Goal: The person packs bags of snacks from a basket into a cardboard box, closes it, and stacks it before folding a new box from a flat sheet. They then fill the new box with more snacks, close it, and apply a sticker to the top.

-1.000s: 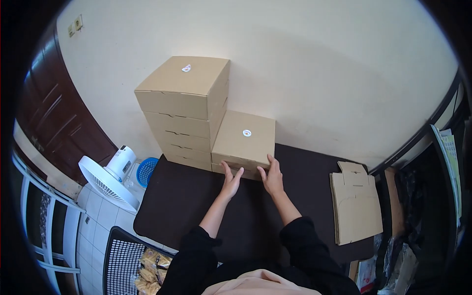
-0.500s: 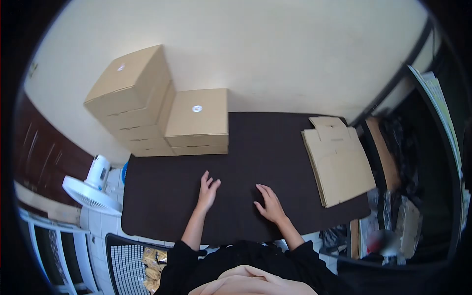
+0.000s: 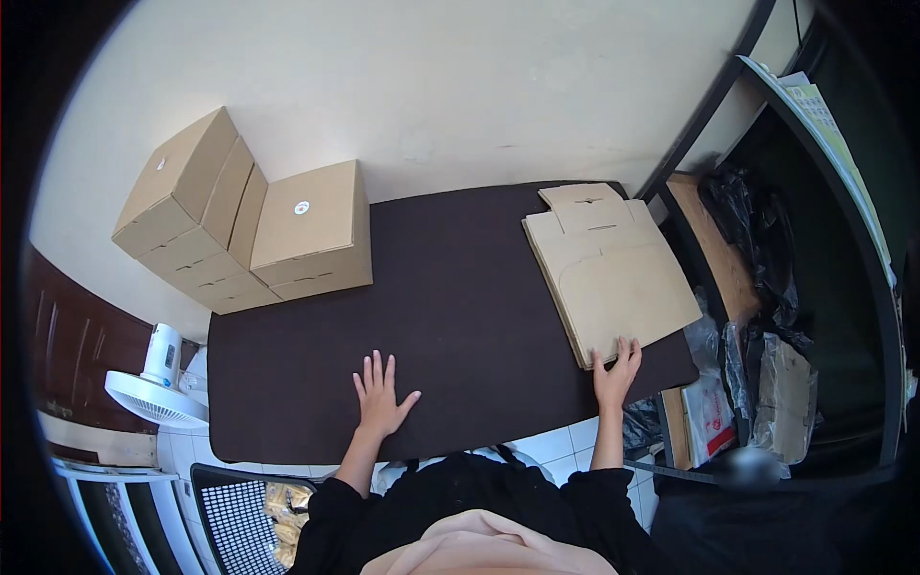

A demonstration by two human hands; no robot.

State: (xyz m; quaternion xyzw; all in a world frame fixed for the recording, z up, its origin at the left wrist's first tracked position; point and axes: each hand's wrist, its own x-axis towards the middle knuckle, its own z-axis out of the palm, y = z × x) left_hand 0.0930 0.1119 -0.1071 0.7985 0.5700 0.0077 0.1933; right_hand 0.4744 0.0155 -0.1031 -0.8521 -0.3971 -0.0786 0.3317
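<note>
My left hand [image 3: 380,402] rests on the dark brown tabletop [image 3: 450,316] with its fingers spread, holding nothing. My right hand [image 3: 614,376] is at the near edge of a stack of flattened cardboard boxes [image 3: 613,268] on the table's right side. Its fingers are apart and slightly bent, and the fingertips touch the stack's front edge. At the back left stand folded-up cardboard boxes: a taller pile [image 3: 182,201] and, beside it, a lower pile [image 3: 311,216] with a round white sticker on top.
A white fan [image 3: 158,383] stands left of the table. A black mesh basket [image 3: 230,522] with yellowish packets is at the lower left. Along the right side runs a dark shelf rack [image 3: 714,249] with plastic bags and cardboard. A wall [image 3: 460,96] closes off the back.
My right hand has moved right, from above the table to the flattened boxes. My left hand has lowered and spread on the tabletop. The view has turned to the right.
</note>
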